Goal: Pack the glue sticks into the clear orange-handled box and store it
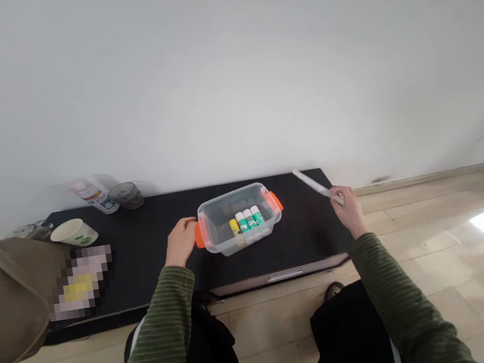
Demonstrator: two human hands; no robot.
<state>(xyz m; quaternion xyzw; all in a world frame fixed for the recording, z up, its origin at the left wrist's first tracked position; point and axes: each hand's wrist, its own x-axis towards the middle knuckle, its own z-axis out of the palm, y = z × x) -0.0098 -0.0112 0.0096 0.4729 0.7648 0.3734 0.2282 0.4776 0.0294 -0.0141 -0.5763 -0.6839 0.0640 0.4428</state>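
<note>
A clear plastic storage box with orange latches stands without a cover on the black cabinet top. Several glue sticks lie side by side in it: one yellow, the others green with white caps. My left hand grips the box at its left orange latch, fingers partly hidden behind it. Off to the right, above the cabinet's right end, my right hand is closed on a thin translucent plastic lid. The lid is held nearly edge-on, so its face hardly shows.
Toward the left of the black cabinet are a paper cup, a dark glass bowl, a spray can, a blurred-out packet and a brown bag. A white wall rises behind. A drawer handle is at the front.
</note>
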